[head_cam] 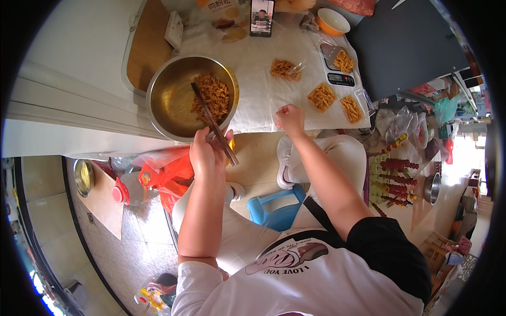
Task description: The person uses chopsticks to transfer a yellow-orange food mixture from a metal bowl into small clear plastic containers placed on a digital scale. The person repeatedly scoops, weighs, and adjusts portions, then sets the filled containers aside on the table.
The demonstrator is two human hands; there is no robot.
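Observation:
My left hand (208, 150) grips a pair of dark wooden chopsticks (213, 122) at the near rim of a large metal bowl (168, 100). The chopstick tips reach down into brown, twisted snack pieces (213, 94), heaped at the bowl's right side. My right hand (291, 118) rests by the table's front edge with its fingers curled in; nothing shows inside it. Beyond it lie clear packets of the same snack: one packet (285, 70) further back, a square packet (321, 97) and a third packet (351, 109) to the right. Another packet (343, 61) sits on a digital kitchen scale (330, 63).
A phone (261, 19) stands at the back of the cloth-covered table (253, 94). An orange bowl (333, 21) is at the back right, beside a dark panel (407, 47). Below are a blue plastic stool (272, 211) and red plastic bags (170, 173).

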